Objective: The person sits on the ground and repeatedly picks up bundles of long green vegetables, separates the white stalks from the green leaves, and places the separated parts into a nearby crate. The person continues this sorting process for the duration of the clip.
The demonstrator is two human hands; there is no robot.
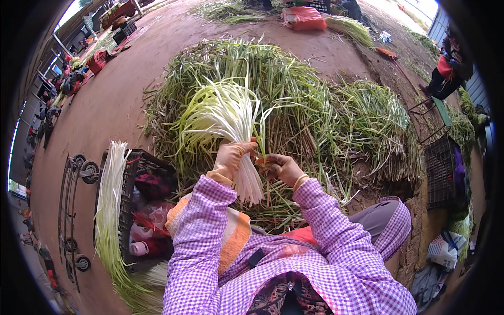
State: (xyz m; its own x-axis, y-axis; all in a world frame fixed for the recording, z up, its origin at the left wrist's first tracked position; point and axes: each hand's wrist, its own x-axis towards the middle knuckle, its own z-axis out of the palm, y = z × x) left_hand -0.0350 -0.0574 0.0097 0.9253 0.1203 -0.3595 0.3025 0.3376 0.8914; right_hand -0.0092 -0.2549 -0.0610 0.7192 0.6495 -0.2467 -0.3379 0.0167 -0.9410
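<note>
My left hand point(232, 159), in a thin glove, is closed around a bunch of blanched leafy stalks point(246, 118). The pale stem ends point down towards me, and the yellow-green leaves fan out above the fist. Just to the right, my gloved right hand point(282, 168) pinches a slim green stalk point(263, 136) between thumb and fingers, its tips stained brown. Both hands are above the near side of a large heap of long-leaved green stalks point(236, 63), which has brownish stems.
At left, a black plastic crate point(147, 157) contains bags and a pink-lidded container; pale stalks point(110, 212) lie across its edge. A folded hand trolley point(71, 220) lies beyond. At right are a green-topped stool point(441, 112), another crate point(441, 173) and a standing person point(449, 71).
</note>
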